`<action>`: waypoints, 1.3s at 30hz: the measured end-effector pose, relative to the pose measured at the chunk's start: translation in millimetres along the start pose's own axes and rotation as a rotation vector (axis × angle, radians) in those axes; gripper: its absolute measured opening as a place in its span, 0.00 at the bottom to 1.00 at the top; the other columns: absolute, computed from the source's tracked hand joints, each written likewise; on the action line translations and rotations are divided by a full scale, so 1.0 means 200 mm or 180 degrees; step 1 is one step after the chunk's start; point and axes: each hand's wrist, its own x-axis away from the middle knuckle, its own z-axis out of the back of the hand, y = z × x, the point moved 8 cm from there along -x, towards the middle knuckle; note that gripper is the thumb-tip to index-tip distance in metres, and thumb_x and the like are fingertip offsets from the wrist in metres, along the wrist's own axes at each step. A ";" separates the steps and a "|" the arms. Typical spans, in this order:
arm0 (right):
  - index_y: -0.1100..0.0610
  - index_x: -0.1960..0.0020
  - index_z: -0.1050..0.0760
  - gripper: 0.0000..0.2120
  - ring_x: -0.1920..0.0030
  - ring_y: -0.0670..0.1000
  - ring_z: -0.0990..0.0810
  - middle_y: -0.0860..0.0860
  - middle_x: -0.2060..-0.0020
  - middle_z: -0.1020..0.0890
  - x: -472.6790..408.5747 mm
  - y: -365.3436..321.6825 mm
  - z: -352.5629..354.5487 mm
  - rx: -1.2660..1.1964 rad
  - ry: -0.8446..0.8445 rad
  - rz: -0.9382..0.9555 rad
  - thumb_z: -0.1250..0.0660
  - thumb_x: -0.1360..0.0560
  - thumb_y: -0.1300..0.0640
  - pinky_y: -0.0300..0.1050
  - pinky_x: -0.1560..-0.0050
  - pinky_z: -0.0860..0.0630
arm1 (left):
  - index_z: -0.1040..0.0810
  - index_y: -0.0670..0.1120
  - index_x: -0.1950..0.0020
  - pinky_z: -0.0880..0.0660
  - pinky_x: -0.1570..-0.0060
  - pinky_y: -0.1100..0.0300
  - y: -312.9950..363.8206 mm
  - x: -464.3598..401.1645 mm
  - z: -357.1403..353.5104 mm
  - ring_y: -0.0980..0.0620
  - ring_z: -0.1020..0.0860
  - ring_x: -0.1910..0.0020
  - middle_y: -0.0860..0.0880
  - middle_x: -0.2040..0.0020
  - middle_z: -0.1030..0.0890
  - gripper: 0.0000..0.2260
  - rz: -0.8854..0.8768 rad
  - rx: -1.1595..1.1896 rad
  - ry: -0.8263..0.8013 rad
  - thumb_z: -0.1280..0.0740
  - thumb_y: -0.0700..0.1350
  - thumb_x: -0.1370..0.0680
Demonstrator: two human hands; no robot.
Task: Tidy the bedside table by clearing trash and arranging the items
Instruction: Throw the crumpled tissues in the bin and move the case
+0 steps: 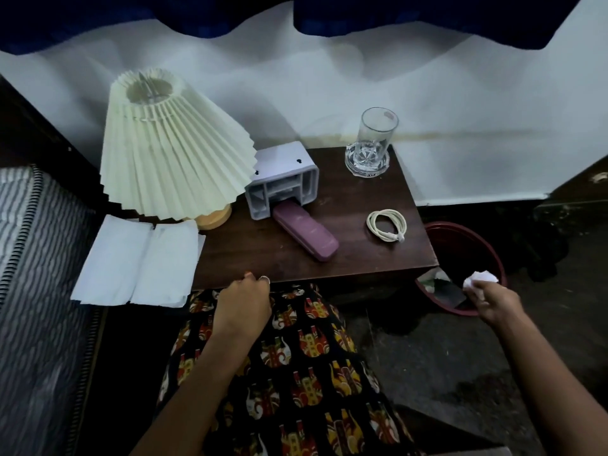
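Open paper [138,263] overhangs the surface [329,258] edge at 9 o'clock, under the lamp [174,143]. Left hand [243,304] at the 6 o'clock edge, fingers curled, holding nothing visible. Right hand [490,302], fingers pinching crumpled tissue [480,278], sits off the edge at 3 o'clock over the red bin [493,258].

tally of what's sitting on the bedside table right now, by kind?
Lamp: 1
Grey plastic holder: 1
Purple case: 1
Coiled white cable: 1
Drinking glass: 1
Glass coaster under it: 1
White paper sheets, overhanging the left edge: 2
Total: 8
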 end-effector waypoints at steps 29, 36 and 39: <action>0.56 0.32 0.30 0.23 0.46 0.48 0.20 0.55 0.38 0.22 0.96 -0.44 -1.31 0.2110 -0.2010 0.2539 0.31 0.26 0.62 0.41 0.42 0.25 | 0.31 0.51 0.31 0.25 0.53 0.52 -0.09 -0.02 0.10 0.45 0.21 0.45 0.47 0.40 0.21 0.17 0.0816 0.1254 0.0560 0.43 0.49 0.19; 0.61 0.31 0.33 0.24 0.39 0.53 0.22 0.57 0.38 0.22 0.90 -0.33 -1.58 0.2198 -0.2003 0.2162 0.33 0.26 0.63 0.40 0.40 0.29 | 0.53 0.45 0.22 0.32 0.35 0.53 -0.14 -0.31 0.08 0.44 0.32 0.30 0.43 0.25 0.38 0.33 0.0933 0.2943 0.0792 0.38 0.49 0.21; 0.61 0.36 0.27 0.17 0.39 0.51 0.22 0.56 0.41 0.19 0.88 -0.32 -1.62 0.2092 -0.1932 0.2205 0.35 0.25 0.63 0.36 0.42 0.30 | 0.49 0.46 0.23 0.33 0.35 0.56 -0.14 -0.42 0.08 0.44 0.31 0.32 0.43 0.28 0.33 0.31 0.0952 0.3360 0.0826 0.37 0.47 0.22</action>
